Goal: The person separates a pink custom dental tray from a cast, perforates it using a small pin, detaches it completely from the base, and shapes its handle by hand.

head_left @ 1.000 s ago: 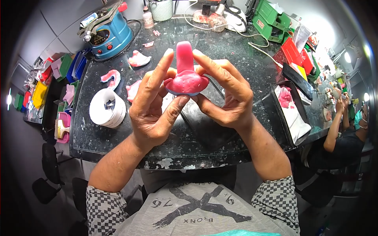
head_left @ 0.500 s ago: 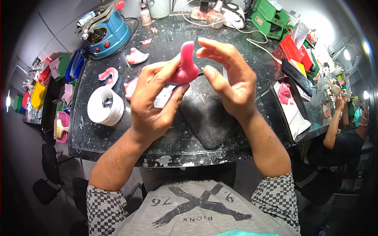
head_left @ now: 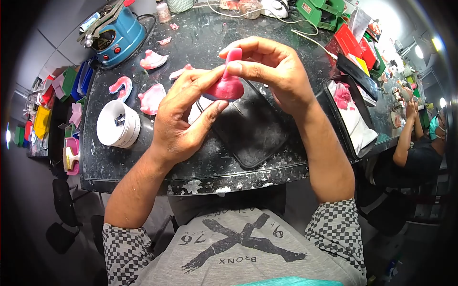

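My left hand [head_left: 183, 112] grips a pink dental tray [head_left: 226, 89] by its rounded base, thumb below and fingers along the far side. A stubby handle rises upright from the tray. My right hand [head_left: 276, 71] pinches this handle between thumb and fingers. A bluish-grey layer shows under the pink base; the rest of the underside is hidden. Below the hands lies a black mat [head_left: 253, 138] with a thin pale stick on it. Pink-and-white dental pieces, such as a horseshoe-shaped one [head_left: 120, 87] and a broader one [head_left: 152, 99], lie left of my left hand.
A white tub [head_left: 118, 125] holding metal bits stands at the left. Behind it is a blue machine [head_left: 117, 35]. To the right is a black tray [head_left: 360, 148] with white cloth and pink scraps. A cable [head_left: 305, 33] crosses the back. A co-worker [head_left: 415, 152] sits far right.
My right hand has closed from an open pose onto the handle of the pink tray. My left hand still holds the base. The view has shifted slightly.
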`<action>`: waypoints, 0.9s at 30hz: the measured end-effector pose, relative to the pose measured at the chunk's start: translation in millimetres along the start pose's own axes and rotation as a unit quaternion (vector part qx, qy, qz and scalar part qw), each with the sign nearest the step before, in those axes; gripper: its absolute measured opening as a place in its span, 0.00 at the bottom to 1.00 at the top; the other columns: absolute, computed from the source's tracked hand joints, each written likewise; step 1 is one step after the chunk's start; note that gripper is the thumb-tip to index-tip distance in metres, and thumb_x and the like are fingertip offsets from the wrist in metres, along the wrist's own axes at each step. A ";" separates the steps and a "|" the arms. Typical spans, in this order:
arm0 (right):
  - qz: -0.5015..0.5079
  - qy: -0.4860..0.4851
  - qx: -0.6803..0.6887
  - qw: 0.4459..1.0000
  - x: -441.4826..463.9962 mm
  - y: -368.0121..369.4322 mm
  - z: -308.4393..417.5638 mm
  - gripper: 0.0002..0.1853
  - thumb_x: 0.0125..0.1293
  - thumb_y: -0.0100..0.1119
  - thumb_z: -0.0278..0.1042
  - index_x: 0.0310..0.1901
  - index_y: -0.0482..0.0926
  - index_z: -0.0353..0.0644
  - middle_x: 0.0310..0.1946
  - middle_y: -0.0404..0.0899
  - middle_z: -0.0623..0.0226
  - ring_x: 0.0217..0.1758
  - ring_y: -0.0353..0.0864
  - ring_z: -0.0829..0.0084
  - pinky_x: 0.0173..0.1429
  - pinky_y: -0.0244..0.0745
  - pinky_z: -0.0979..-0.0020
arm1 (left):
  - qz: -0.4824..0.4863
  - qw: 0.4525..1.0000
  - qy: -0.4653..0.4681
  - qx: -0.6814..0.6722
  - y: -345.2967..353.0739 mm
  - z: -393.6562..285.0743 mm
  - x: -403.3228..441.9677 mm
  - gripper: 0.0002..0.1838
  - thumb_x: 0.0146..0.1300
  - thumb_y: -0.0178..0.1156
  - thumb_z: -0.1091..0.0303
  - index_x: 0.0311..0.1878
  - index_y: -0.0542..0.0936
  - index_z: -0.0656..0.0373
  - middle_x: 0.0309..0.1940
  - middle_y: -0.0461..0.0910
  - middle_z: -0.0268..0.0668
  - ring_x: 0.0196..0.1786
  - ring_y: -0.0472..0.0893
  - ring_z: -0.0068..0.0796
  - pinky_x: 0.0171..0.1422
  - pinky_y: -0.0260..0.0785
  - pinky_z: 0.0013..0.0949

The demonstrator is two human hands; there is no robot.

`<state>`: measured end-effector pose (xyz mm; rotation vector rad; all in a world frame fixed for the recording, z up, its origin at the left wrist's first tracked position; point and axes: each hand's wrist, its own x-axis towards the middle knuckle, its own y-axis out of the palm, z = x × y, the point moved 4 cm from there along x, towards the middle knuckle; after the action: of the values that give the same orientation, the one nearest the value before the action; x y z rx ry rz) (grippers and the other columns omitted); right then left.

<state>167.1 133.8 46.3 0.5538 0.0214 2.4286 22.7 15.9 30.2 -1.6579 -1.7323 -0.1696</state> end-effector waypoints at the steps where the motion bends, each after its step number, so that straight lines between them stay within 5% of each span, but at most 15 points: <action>1: 0.001 0.000 0.000 1.000 0.1 -0.4 -0.4 0.16 0.64 0.72 0.31 0.50 0.83 0.32 0.44 0.86 0.64 0.48 0.85 0.76 0.59 0.79 0.72 | 0.000 1.000 0.000 0.001 0.1 0.2 -0.1 0.28 0.63 0.64 0.83 0.68 0.73 0.69 0.62 0.71 0.45 0.71 0.69 0.37 0.79 0.55 0.41; 12: 0.005 0.032 -0.010 0.999 -1.7 -0.9 -0.2 0.10 0.65 0.67 0.25 0.47 0.84 0.35 0.44 0.86 0.64 0.50 0.84 0.75 0.61 0.77 0.70 | -0.059 0.988 -0.017 -0.145 5.4 6.0 -0.9 0.28 0.62 0.65 0.83 0.64 0.66 0.63 0.59 0.70 0.40 0.64 0.73 0.30 0.71 0.67 0.37; 16: -0.003 0.032 -0.004 0.999 -2.2 1.2 -1.2 0.09 0.65 0.67 0.24 0.47 0.84 0.35 0.45 0.86 0.64 0.50 0.84 0.75 0.60 0.77 0.70 | -0.051 0.986 -0.026 -0.155 5.8 6.6 -1.7 0.28 0.63 0.64 0.83 0.65 0.66 0.62 0.60 0.71 0.39 0.68 0.70 0.30 0.75 0.63 0.39; 22: -0.016 -0.029 -0.032 0.999 -0.8 0.6 -2.6 0.14 0.64 0.71 0.29 0.49 0.84 0.33 0.44 0.87 0.61 0.47 0.86 0.74 0.58 0.80 0.72 | -0.065 0.982 -0.027 -0.174 6.3 6.3 -1.1 0.28 0.63 0.65 0.82 0.64 0.66 0.64 0.60 0.70 0.40 0.64 0.73 0.30 0.70 0.68 0.36; 27: -0.026 -0.081 -0.089 0.992 1.0 1.1 0.8 0.16 0.63 0.72 0.30 0.51 0.86 0.38 0.49 0.86 0.62 0.55 0.83 0.72 0.62 0.77 0.68 | -0.065 0.981 -0.045 -0.176 8.2 6.4 -1.6 0.28 0.63 0.65 0.81 0.65 0.66 0.64 0.61 0.70 0.40 0.64 0.73 0.30 0.70 0.68 0.36</action>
<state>166.0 133.4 47.6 0.6578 -0.2434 2.2998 27.6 19.4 21.6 -1.8224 -1.9661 -0.4933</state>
